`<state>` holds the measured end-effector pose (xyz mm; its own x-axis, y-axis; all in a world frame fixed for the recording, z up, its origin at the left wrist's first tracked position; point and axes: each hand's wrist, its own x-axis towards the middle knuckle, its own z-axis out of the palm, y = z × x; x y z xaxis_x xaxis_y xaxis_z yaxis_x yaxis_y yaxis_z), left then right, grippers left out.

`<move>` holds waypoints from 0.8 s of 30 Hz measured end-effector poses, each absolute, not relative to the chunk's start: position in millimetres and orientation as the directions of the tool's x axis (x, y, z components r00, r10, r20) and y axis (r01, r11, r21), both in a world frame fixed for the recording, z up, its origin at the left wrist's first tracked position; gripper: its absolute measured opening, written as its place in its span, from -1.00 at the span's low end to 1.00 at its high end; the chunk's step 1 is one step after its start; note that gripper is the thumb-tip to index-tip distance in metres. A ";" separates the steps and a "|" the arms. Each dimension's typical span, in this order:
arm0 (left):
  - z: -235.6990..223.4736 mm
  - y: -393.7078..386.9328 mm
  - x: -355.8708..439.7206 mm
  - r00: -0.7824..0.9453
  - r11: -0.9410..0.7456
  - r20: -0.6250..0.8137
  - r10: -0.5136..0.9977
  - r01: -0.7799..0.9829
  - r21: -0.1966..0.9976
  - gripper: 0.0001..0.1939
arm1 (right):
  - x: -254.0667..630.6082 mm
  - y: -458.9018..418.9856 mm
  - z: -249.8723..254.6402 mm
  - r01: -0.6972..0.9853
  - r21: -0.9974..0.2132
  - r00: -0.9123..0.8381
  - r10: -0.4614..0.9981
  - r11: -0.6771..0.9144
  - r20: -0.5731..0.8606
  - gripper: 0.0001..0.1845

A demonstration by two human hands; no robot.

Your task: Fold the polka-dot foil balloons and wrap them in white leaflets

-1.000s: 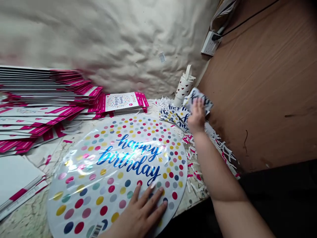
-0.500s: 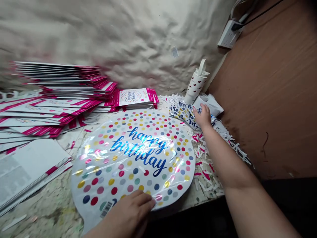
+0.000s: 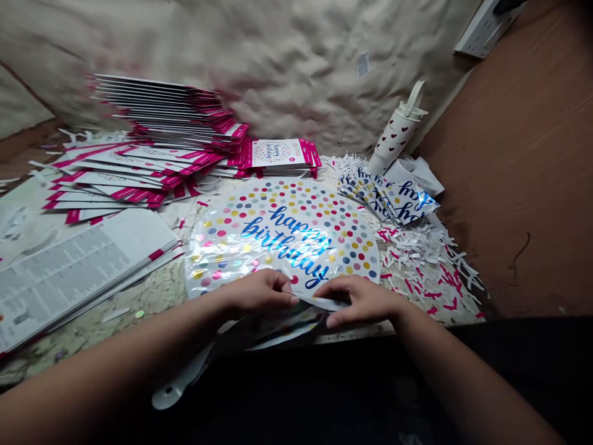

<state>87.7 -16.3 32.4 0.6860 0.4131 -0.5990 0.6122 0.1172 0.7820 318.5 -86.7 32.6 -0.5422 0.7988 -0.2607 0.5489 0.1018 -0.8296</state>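
Note:
A flat round foil balloon (image 3: 259,247) with coloured dots and blue "happy birthday" lettering lies in front of me, with at least one more layer beneath its near edge. My left hand (image 3: 264,290) is closed on that near edge, fingertips pinched together. Just to its right, my right hand (image 3: 361,300) grips the same edge, thumb below and fingers above, so the rim is lifted and bent. The balloon's pale tail (image 3: 169,395) hangs past the table's front edge. Several folded foil balloons (image 3: 403,201) lie at the right, apart from both hands.
Pink and white card packets stand in a tall stack (image 3: 171,114), with more packets (image 3: 130,170) spread below. Printed white sheets (image 3: 88,262) lie at the left. A tumbler with hearts (image 3: 398,136) stands at the back right, near shredded paper (image 3: 430,266). A power strip (image 3: 486,28) is above.
My right hand has left the folded balloons and come to the flat balloon's near edge. That edge is now lifted and bent between both hands. The folded balloons are spread at the right.

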 end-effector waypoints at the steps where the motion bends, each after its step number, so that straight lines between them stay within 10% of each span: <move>1: 33.4 -19.3 92.0 0.675 0.052 -0.556 0.485 0.612 0.789 -0.66 | 311.4 -86.7 34.7 0.600 -0.792 -0.500 0.824 0.110 -0.265 -0.50; 5: 36.6 -41.5 98.2 0.722 -0.506 -0.224 0.655 0.639 0.579 -0.89 | 278.4 -93.7 30.3 0.824 -0.516 -0.354 0.924 0.235 -0.144 -0.78; 9: 43.5 -49.3 50.7 0.726 -0.685 -0.322 0.608 0.685 0.249 -0.70 | 272.7 -106.5 12.4 0.848 -0.459 -0.311 0.950 0.266 -0.025 -0.79; 13: 68.9 -29.2 5.9 0.728 -0.618 -0.514 0.453 0.672 0.407 -0.79 | 284.3 -114.9 3.5 0.712 -0.653 -0.313 0.949 0.258 0.033 -0.72; 19: 49.4 -8.3 58.5 0.958 -0.814 -0.136 0.254 0.287 0.505 -0.55 | 286.2 -115.6 2.0 0.608 -0.765 -0.315 0.949 0.211 0.012 -0.65; 24: 36.8 33.5 45.6 0.528 -0.527 -0.058 0.847 0.849 0.038 -0.52 | 285.1 -117.1 -1.7 0.636 -0.740 -0.255 0.965 0.219 0.067 -0.70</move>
